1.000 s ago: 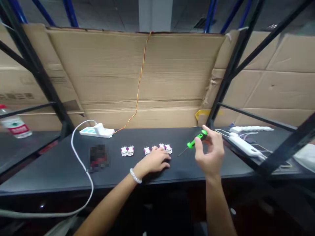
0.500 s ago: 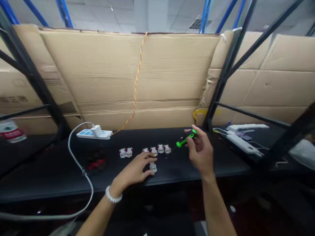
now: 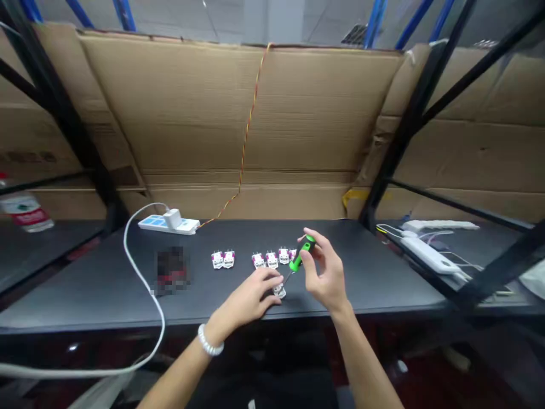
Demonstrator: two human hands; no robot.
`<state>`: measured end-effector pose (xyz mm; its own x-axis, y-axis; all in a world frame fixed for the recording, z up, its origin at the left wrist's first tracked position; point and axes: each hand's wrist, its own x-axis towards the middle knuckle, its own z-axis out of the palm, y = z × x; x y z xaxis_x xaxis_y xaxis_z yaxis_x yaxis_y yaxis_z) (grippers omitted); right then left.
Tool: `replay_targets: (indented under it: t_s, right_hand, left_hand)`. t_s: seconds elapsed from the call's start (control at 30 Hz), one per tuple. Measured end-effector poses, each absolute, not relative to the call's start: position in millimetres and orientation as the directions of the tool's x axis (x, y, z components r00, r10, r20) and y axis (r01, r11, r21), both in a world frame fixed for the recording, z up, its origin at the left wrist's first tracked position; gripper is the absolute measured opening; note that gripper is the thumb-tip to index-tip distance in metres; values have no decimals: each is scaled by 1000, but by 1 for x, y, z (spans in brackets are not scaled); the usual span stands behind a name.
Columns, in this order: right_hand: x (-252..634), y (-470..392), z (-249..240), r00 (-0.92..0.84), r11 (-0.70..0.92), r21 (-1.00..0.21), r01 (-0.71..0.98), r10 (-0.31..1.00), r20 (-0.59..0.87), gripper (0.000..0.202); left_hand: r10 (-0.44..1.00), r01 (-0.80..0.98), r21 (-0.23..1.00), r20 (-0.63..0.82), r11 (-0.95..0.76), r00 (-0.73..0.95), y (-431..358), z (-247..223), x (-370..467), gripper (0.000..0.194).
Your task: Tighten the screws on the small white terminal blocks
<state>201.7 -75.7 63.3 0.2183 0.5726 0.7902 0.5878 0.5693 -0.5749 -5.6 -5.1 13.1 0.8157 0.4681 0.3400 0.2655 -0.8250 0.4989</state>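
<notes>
A small white part (image 3: 279, 291) lies near the table's front edge, with the fingers and thumb of my left hand (image 3: 255, 295) closed around its left side. My right hand (image 3: 324, 267) grips a green and black screwdriver (image 3: 301, 253) by its handle. The shaft slants down to the left, its tip at or close to the white part; exact contact is too small to tell. Behind my hands stands a row of several white and magenta parts (image 3: 271, 260), partly hidden at its right end by the screwdriver. A separate pair of similar parts (image 3: 223, 259) sits further left.
A power strip (image 3: 183, 226) with a white plug and cable lies at the back left of the black table (image 3: 204, 307). A blurred dark and red object (image 3: 171, 271) is left. Metal shelf posts flank the cardboard wall (image 3: 191, 108). A bottle (image 3: 29, 213) stands far left.
My right hand has moved left and down, bringing the screwdriver from the row's right end to the white part under my left hand. The camera view has shifted slightly.
</notes>
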Motion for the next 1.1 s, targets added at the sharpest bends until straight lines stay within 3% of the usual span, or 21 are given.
replay_targets:
  t_s: [0.83, 1.1]
  right_hand:
    - [200, -77, 62, 215, 548, -542, 637, 550, 807, 43]
    - [197, -84, 67, 119, 582, -519, 626, 587, 801, 42]
  left_hand:
    - [451, 219, 550, 329, -806, 830, -5, 17, -5, 33]
    - [448, 216, 544, 339, -811, 828, -6, 19, -5, 29]
